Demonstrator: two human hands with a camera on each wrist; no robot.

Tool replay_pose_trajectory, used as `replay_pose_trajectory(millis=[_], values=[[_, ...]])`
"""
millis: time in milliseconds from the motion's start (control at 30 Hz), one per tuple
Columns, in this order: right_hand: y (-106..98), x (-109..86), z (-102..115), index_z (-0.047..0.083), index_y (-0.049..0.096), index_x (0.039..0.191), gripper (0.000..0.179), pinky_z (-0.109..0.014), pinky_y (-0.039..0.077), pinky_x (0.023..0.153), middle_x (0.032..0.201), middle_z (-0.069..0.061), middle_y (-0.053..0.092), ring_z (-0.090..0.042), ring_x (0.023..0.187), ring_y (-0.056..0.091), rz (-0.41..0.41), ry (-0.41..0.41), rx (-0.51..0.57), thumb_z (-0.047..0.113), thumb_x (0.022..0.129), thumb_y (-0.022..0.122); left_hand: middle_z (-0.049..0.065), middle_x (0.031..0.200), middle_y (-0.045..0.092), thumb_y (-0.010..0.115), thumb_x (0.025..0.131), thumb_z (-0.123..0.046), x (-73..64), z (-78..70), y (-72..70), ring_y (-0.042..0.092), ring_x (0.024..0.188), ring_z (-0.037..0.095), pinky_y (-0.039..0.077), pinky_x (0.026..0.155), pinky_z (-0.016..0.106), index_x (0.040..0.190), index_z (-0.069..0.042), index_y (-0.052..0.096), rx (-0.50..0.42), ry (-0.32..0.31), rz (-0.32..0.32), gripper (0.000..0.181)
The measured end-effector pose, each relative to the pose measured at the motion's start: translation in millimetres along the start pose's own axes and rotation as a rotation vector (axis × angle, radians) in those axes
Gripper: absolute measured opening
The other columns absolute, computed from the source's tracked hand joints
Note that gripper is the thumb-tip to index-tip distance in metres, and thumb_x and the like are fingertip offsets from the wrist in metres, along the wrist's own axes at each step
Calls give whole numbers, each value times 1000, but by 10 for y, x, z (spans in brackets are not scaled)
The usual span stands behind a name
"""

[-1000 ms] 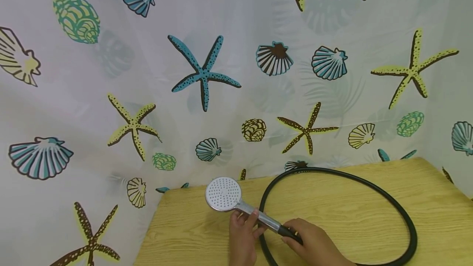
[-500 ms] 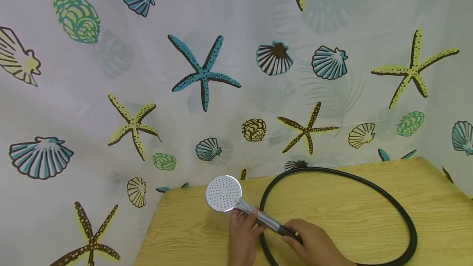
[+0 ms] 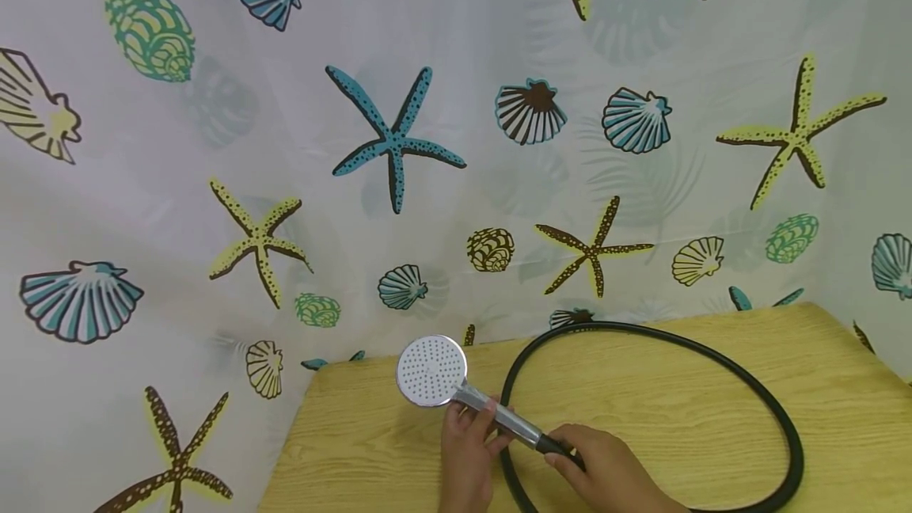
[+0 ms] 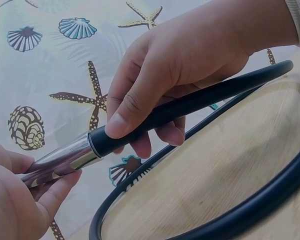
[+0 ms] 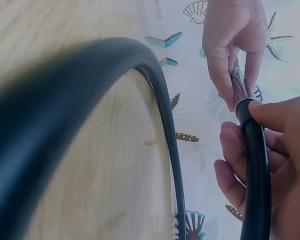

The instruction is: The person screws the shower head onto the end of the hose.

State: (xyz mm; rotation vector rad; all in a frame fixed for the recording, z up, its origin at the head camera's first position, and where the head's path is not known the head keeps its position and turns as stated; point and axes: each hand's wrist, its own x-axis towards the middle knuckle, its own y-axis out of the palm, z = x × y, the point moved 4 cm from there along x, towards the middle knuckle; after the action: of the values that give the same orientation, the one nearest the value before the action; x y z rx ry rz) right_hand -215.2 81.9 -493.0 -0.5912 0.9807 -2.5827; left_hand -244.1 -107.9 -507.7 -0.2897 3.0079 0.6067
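Observation:
A chrome shower head (image 3: 431, 371) with a round white spray face is held up over the wooden table, its face toward the head camera. My left hand (image 3: 468, 450) pinches the chrome handle (image 3: 516, 423) between thumb and fingers. At the handle's lower end, my right hand (image 3: 606, 461) grips the black hose (image 4: 165, 113), thumb laid along its end. In the left wrist view the hose end sits right at the chrome handle's rim. The right wrist view shows the right fingers curled round the hose, with the left hand (image 5: 236, 40) beyond it on the handle.
The rest of the hose (image 3: 773, 410) lies in a wide loop on the wooden table (image 3: 356, 450), right of the shower head. Behind and on both sides hangs a white curtain (image 3: 456, 14) printed with shells and starfish, meeting the table's back edge.
The shower head has tilted up very slightly, its face rising a little in the head view. Both hands keep their holds.

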Motion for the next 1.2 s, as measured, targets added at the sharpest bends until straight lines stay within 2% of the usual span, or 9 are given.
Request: replay_pose_trajectory(millis=[267, 467, 733, 933, 1200], values=[[6, 7, -21, 16, 69, 113, 27, -18, 47, 57, 98, 8, 72, 4, 73, 54, 47, 36, 99, 38, 100, 61, 21, 124, 60, 58, 101, -10, 8, -7, -1, 73, 100, 24, 64, 88, 42, 139, 2, 38, -18, -8, -12, 45], [20, -4, -47, 13, 68, 115, 29, -21, 49, 51, 94, -1, 71, 1, 62, 52, 84, 73, 201, 37, 101, 60, 19, 123, 62, 58, 101, -11, 10, -22, -4, 73, 100, 24, 64, 88, 43, 138, 1, 41, -10, -15, -13, 42], [33, 3, -60, 10, 69, 115, 30, -21, 52, 52, 90, -5, 71, 2, 62, 56, 108, 70, 271, 34, 103, 58, 12, 118, 64, 58, 102, -13, 0, -50, -17, 73, 103, 25, 64, 89, 43, 136, 0, 43, -23, -23, -1, 39], [44, -3, -71, 9, 69, 115, 30, -21, 53, 54, 89, -6, 71, 0, 63, 58, 124, 71, 313, 34, 103, 57, 10, 117, 66, 61, 101, -16, -10, -65, -28, 72, 108, 30, 63, 89, 42, 138, 0, 42, -44, -21, 17, 45], [72, -9, -128, 10, 69, 117, 28, -24, 54, 56, 91, -7, 70, -6, 65, 61, 145, 116, 410, 31, 103, 57, 10, 118, 66, 64, 99, -17, -10, -88, -25, 71, 110, 32, 63, 91, 45, 138, -2, 43, -59, -4, 38, 46]])
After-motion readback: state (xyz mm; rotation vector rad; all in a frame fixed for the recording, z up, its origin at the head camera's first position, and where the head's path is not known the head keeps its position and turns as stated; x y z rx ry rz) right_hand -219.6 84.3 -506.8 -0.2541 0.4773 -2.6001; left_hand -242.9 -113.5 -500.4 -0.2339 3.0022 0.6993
